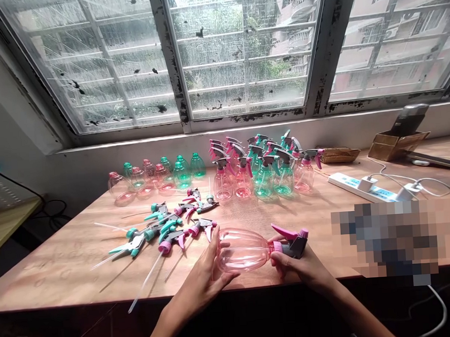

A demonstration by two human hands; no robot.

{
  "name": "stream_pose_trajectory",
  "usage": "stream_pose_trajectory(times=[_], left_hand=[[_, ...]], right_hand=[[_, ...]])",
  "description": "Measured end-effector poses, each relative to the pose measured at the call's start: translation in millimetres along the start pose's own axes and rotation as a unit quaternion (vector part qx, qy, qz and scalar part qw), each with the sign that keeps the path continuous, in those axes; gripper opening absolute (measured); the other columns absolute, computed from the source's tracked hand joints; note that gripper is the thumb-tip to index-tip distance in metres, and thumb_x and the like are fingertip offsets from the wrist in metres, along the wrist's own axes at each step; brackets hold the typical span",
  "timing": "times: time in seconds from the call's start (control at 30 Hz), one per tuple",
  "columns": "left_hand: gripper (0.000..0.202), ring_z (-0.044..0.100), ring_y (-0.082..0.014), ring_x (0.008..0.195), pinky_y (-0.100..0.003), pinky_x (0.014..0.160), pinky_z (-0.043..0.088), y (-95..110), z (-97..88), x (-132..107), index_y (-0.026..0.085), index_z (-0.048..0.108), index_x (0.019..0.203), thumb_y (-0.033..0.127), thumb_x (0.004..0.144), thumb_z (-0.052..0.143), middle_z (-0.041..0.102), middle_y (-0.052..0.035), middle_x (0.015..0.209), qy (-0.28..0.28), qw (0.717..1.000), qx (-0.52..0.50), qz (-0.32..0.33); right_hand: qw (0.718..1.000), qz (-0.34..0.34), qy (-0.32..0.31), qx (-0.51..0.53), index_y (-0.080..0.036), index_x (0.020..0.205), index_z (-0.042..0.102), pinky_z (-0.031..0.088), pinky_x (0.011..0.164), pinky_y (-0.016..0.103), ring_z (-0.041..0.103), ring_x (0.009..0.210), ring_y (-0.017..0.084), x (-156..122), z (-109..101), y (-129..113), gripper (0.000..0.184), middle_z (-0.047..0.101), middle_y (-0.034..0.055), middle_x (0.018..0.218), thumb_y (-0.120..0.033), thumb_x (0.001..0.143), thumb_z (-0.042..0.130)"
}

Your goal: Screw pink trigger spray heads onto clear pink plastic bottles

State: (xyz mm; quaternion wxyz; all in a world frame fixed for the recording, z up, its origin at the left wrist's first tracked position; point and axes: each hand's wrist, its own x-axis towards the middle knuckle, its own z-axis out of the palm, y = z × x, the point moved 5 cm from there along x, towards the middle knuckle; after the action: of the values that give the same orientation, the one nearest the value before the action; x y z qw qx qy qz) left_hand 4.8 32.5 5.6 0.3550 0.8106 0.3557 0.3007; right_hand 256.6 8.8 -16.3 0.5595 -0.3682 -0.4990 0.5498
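Observation:
A clear pink spray bottle lies on its side near the front edge of the wooden table. My left hand cups the bottle's base, fingers wrapped round it. My right hand grips the grey and pink trigger head at the bottle's neck. Left of the bottle lie several loose trigger heads in pink and teal, with long dip tubes.
Several capless pink and green bottles stand at the back left. Finished bottles with triggers stand at the back centre. A white power strip with cables, a basket and a cardboard box lie at the right. A blurred patch hides part of the table.

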Motion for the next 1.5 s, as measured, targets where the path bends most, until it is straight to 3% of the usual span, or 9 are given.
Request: stream_pose_trajectory(times=[0.43, 0.7, 0.87, 1.07, 1.33, 1.5], left_hand=[[0.097, 0.058, -0.0323, 0.137, -0.055, 0.119, 0.041, 2.5, -1.1, -1.6, 0.035, -0.003, 0.165, 0.04, 0.098, 0.067, 0.045, -0.0142, 0.16, 0.0, 1.0, 0.028, -0.004], [0.096, 0.057, -0.0315, 0.138, -0.056, 0.12, 0.039, -0.2, -0.4, -1.7, 0.035, -0.002, 0.165, 0.04, 0.098, 0.067, 0.051, -0.0132, 0.155, -0.004, 1.0, 0.028, -0.01], [0.097, 0.058, -0.031, 0.136, -0.054, 0.119, 0.04, 3.9, -1.0, -1.9, 0.037, -0.002, 0.164, 0.04, 0.097, 0.068, 0.041, -0.0131, 0.162, -0.001, 1.0, 0.027, -0.011], [0.095, 0.059, -0.0311, 0.133, -0.052, 0.116, 0.045, 4.0, 1.0, -0.8, 0.035, -0.005, 0.165, 0.037, 0.1, 0.064, 0.046, -0.0152, 0.157, 0.006, 0.999, 0.03, 0.01], [0.088, 0.048, -0.0373, 0.144, -0.052, 0.111, 0.051, 1.4, 0.1, 0.9, 0.037, 0.005, 0.165, 0.034, 0.1, 0.064, 0.026, -0.0146, 0.169, 0.023, 0.999, -0.037, 0.022], [0.088, 0.055, -0.0344, 0.138, -0.054, 0.116, 0.044, -3.5, 0.4, 0.1, 0.035, 0.001, 0.166, 0.036, 0.102, 0.062, 0.038, -0.0157, 0.163, 0.011, 0.999, -0.046, 0.012]], right_hand=[[1.0, 0.001, 0.0, 0.015, -0.019, 0.1, 0.069, 0.056, 0.052, 0.03, 0.066, 0.052, 0.016, -0.5, 2.4, -3.1, 0.036, 0.073, 0.0004, 0.07, -0.044, 0.081, 0.088], [1.0, -0.005, 0.001, 0.026, -0.018, 0.1, 0.069, 0.056, 0.051, 0.029, 0.065, 0.051, 0.015, 0.6, 1.6, -0.1, 0.036, 0.074, 0.0007, 0.069, -0.042, 0.082, 0.088], [0.999, -0.013, 0.005, 0.03, -0.019, 0.102, 0.068, 0.056, 0.05, 0.029, 0.065, 0.049, 0.015, 1.0, 1.5, 1.5, 0.037, 0.074, 0.0002, 0.068, -0.042, 0.081, 0.088], [1.0, -0.01, 0.001, 0.028, -0.018, 0.102, 0.069, 0.056, 0.05, 0.027, 0.065, 0.05, 0.014, 1.2, 2.4, 0.7, 0.037, 0.074, 0.0009, 0.069, -0.042, 0.081, 0.088], [1.0, -0.008, 0.007, 0.025, -0.019, 0.107, 0.068, 0.055, 0.052, 0.027, 0.065, 0.05, 0.014, 0.2, 1.9, 0.6, 0.04, 0.074, 0.0002, 0.069, -0.043, 0.081, 0.088], [1.0, -0.007, 0.009, 0.029, -0.02, 0.105, 0.067, 0.055, 0.052, 0.028, 0.065, 0.05, 0.014, -0.1, 2.3, 0.3, 0.039, 0.075, 0.0003, 0.069, -0.042, 0.081, 0.088]])
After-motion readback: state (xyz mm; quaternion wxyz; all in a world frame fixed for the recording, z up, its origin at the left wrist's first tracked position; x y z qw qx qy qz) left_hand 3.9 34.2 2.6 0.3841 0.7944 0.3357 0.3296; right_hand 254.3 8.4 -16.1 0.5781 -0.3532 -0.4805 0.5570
